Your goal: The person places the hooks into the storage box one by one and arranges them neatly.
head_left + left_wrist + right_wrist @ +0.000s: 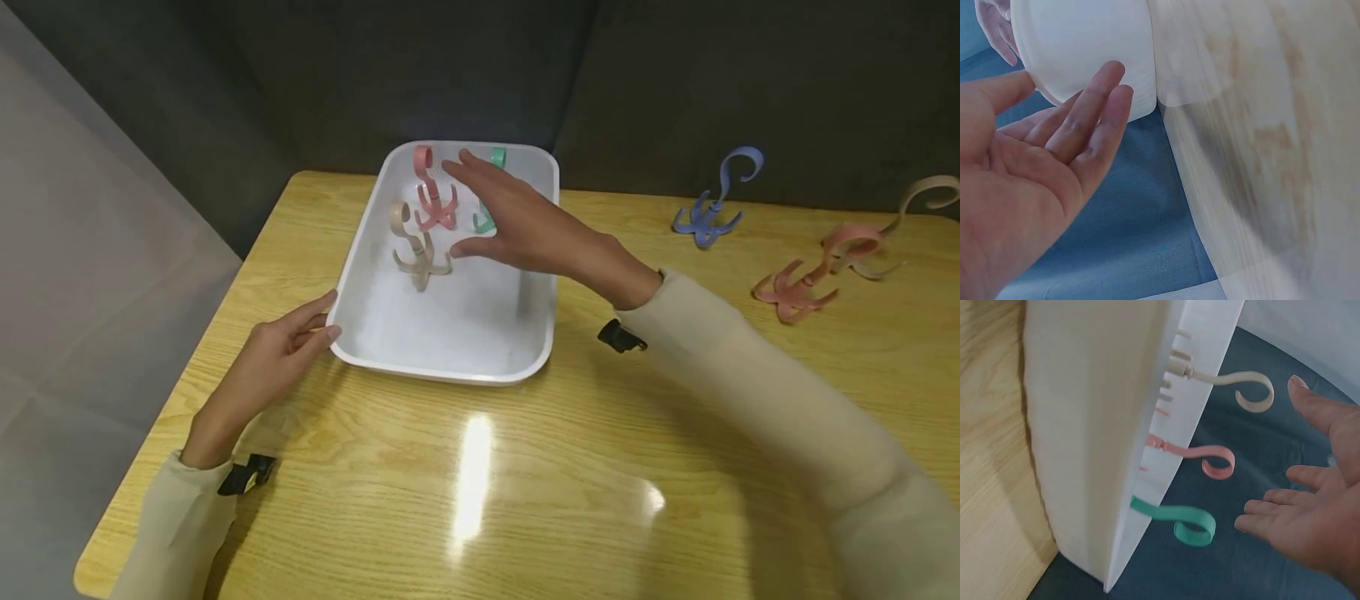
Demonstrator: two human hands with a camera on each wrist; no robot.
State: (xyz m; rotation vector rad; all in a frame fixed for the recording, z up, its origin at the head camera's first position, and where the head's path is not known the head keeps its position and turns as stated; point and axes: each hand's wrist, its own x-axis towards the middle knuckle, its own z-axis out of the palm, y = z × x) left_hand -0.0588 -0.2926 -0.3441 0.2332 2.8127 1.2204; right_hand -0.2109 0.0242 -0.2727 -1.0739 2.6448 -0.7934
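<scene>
A white tray (480,329) rests on the table and holds three hook-shaped pieces with clawed bases: a pink one (437,208), a beige one (422,265) and a green one (483,221). At the tray's near left corner my left hand (273,354) holds the edge, thumb at the rim and fingers along the outer wall. Over the tray hovers my right hand (525,221), fingers and thumb spread with nothing between them. It partly covers the green hook in the head view. All three curled tops show beside the right hand (1310,506) in the right wrist view.
On the right part of the wooden table (360,500) stand a blue hook (707,221), a pink hook (797,292) and a beige hook (900,218) partly behind the pink one. A dark curtain (420,75) hangs behind the table.
</scene>
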